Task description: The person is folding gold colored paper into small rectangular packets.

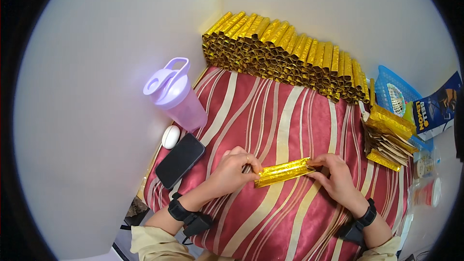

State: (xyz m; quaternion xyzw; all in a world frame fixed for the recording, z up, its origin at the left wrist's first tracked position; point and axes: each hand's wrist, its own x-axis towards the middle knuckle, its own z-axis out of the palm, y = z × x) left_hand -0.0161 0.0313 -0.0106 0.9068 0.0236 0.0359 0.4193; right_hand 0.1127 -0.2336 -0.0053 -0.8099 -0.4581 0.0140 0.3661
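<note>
Your left hand (234, 173) pinches the left end of a shiny gold foil tube (284, 172), thumb and fingers closed on it. Your right hand (337, 179) grips the tube's right end, thumb and fingertips drawn narrow around it. The tube lies nearly level between your hands, its right end slightly farther off, over the near middle of a red satin cloth with wavy cream stripes (263, 212).

Along the far side you have a long stack of gold foil tubes (285, 55), many open ends facing you. To the right sits a pile of flat gold and brown paper pieces (389, 140), just in front of a blue plastic mesh basket (383, 79). On the left stand a translucent lilac bottle with a looped lid (176, 96), a white oval object (170, 137) and a black rectangular phone (181, 161), the phone nearest your left forearm.
</note>
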